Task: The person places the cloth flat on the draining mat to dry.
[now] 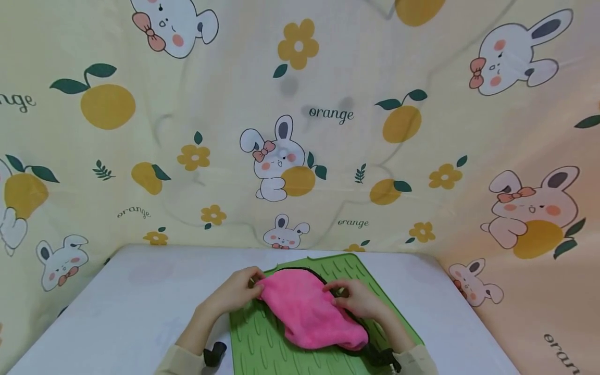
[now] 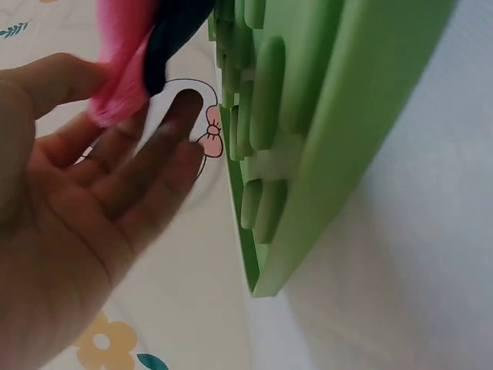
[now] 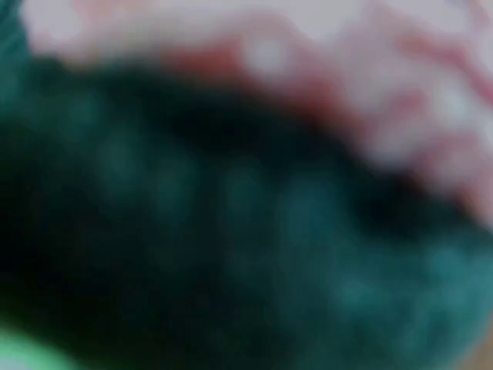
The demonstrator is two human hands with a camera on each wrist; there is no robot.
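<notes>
A fuzzy pink cloth (image 1: 304, 312) with a dark underside hangs spread between both hands, over a green ridged mat (image 1: 250, 341). My left hand (image 1: 236, 290) pinches its far left corner. In the left wrist view, thumb and forefinger grip the pink corner (image 2: 119, 96), while the other fingers of the left hand (image 2: 73, 208) stay loosely extended. My right hand (image 1: 358, 299) pinches the cloth's upper right edge with bent fingers. The right wrist view is blurred, mostly filled by the dark teal side (image 3: 231, 254) of the cloth.
The green mat has a raised rim and lies on a white table (image 1: 140, 312). Behind the table hangs a cream curtain (image 1: 225, 104) printed with rabbits and oranges. Small black devices sit by the left wrist (image 1: 214, 354) and right wrist (image 1: 382, 358).
</notes>
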